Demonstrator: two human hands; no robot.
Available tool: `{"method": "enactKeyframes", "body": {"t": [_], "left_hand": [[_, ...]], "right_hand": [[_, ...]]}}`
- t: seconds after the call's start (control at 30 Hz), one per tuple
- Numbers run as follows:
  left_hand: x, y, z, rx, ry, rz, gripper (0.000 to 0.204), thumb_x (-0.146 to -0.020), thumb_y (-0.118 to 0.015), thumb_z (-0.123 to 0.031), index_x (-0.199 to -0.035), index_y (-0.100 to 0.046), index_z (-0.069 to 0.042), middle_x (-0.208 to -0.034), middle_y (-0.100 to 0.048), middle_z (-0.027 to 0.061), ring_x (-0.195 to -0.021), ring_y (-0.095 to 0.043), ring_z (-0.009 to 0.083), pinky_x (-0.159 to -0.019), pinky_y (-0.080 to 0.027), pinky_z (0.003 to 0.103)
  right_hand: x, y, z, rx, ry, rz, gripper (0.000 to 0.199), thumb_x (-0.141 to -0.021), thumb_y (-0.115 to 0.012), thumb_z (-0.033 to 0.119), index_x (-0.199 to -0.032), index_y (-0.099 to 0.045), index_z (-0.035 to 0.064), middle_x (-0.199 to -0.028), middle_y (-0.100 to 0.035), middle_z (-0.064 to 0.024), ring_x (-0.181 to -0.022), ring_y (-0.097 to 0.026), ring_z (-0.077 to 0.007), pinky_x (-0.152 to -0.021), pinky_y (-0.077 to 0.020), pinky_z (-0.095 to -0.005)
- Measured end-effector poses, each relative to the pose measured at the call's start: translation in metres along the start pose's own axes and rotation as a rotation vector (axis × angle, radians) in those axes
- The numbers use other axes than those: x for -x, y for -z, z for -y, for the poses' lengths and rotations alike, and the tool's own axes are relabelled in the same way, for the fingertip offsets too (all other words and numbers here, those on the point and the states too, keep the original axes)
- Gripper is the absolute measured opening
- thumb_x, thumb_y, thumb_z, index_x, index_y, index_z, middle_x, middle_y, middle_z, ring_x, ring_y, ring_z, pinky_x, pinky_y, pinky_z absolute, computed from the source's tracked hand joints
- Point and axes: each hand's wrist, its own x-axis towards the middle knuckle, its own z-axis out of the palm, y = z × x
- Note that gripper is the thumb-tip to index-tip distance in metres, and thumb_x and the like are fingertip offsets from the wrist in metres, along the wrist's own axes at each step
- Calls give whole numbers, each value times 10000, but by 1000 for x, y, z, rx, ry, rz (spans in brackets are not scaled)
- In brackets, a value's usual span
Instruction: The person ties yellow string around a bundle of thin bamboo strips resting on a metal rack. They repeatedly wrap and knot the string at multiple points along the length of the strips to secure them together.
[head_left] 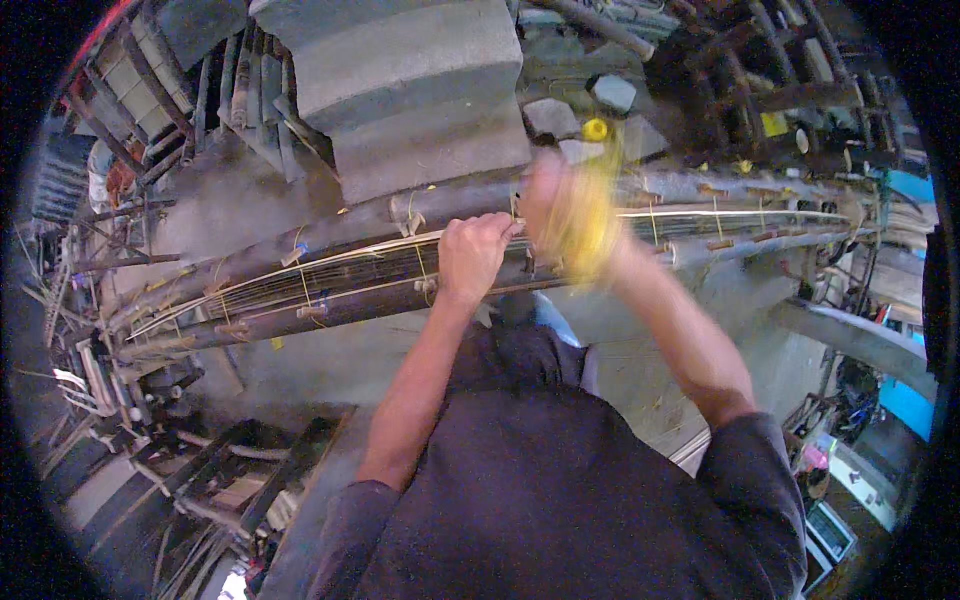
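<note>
1. The left grip is curled over the pale strip, probably to keep it steady; the strip runs out to either side of the grip.
2. Just beside it, the right grip is blurred, so I cannot tell whether it is clenched. Yellow strands show around it, perhaps gathered there to stay within reach.
3. Two long poles flank the left grip, the far pole beyond it and the near pole on the body side. They likely hold the thin strands spread between them.
4. The blurred yellow hides the stretch right of the left grip.
5. Beyond the right grip lie stones and a yellow round thing; behind and left of the left grip, a timber heap.
</note>
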Motion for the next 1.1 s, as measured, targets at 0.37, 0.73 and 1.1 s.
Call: {"method": "enactKeyframes", "body": {"t": [0.37,0.73,1.1], "left_hand": [[-124,-11,13,607,468,283,316,-927,-536,-331,-787,-583,-52,-711,-550,51,-681,-523,134,-623,-403,308],[-101,113,119,320,133,333,440,-968,-502,-427,-1054,-685,-37,-988,-711,91,-946,-659,182,-824,-502,333],[51,51,117,181,41,-195,232,-902,-590,-264,-1055,-691,-122,-884,-678,171,-834,-648,339,-759,-508,422]], "right_hand": [[117,-89,-108,622,-165,524,206,-852,-552,287,-839,-622,93,-772,-658,-112,-730,-666,-329,-646,-537,-454],[88,-174,-84,-25,-668,-66,384,-854,-626,203,-1197,-591,34,-950,-619,-105,-842,-635,-249,-740,-521,-357],[-109,-127,97,695,505,271,177,-854,-651,198,-932,-665,40,-830,-609,-170,-759,-608,-379,-701,-512,-443]]}}
